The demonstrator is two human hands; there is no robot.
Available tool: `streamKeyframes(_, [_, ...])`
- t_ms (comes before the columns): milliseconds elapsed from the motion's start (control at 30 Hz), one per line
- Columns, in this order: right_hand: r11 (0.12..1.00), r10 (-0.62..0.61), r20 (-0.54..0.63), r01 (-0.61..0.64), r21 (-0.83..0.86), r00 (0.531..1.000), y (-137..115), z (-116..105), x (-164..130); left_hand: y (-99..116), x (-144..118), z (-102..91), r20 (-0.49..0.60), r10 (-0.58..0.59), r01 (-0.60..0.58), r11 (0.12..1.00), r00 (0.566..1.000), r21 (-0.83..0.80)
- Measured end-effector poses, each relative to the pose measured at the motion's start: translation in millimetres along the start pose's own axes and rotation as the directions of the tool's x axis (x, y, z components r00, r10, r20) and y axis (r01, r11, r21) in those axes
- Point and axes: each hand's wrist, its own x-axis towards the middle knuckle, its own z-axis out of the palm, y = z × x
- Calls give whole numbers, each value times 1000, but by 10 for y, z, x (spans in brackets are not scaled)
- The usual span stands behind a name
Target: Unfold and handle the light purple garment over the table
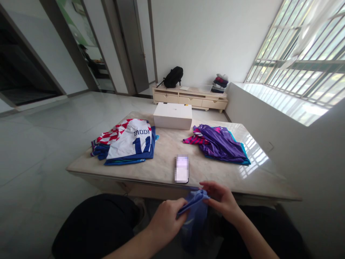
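Marble table (167,169) edge close ahead; left hand (164,221) and right hand (222,199) pinching blue cloth (194,216), liable to snag phone (182,169).

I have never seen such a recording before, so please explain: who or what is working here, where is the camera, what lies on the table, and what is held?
No machine here: a person works with bare hands. The one camera sits on the person's head, looking forward and down. The left hand and right hand both grip a blue cloth near the table edge. On the table lie a white and blue shirt pile, a white box, a purple garment pile and a blurred phone.
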Motion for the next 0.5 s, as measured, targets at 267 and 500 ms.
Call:
streamKeyframes(267, [933, -75, 58, 91, -349, 995, -413, 28, -158, 20, -131, -131, -159, 226, -212, 972, 961, 101])
streamKeyframes(500, [933, -116, -45, 93, -349, 992, -490, 351, -670, 86, -440, -54, -359, 609, -533, 793, 707, 295])
